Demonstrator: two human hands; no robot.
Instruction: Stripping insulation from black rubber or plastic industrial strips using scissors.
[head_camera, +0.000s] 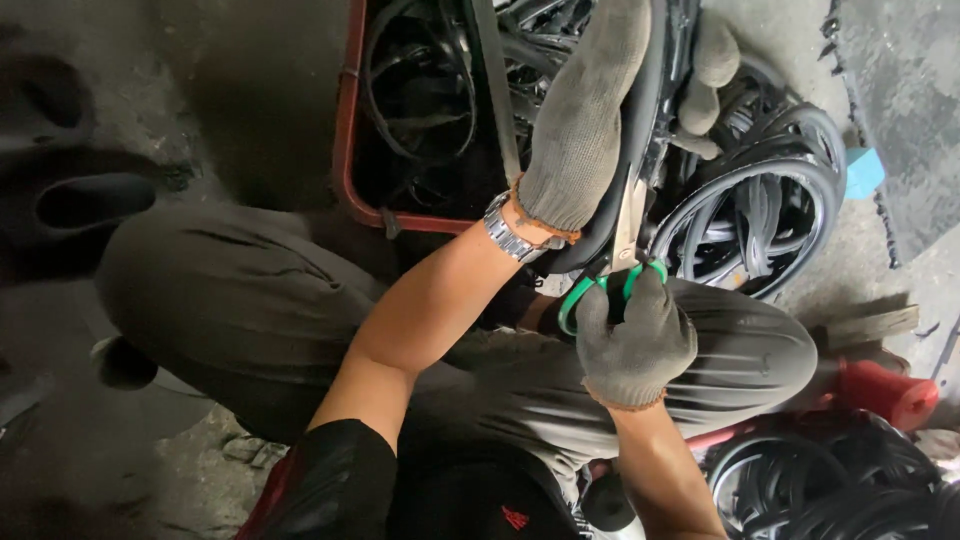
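Observation:
My left hand (590, 110), in a grey knit glove with a metal watch at the wrist, is closed round a long black rubber strip (640, 120) and holds it up over my knees. My right hand (632, 335), also gloved, grips green-handled scissors (600, 285). The scissor blades (628, 215) point upward along the strip, right beside my left palm. I cannot tell whether the blades are open or shut on the rubber.
A red-rimmed crate (348, 130) full of black rubber rings and strips stands beyond my knees. More black rubber rings (760, 210) lie on the right, another heap (830, 480) at lower right. A red cylinder (885, 390) lies by my right knee. The floor is dirty concrete.

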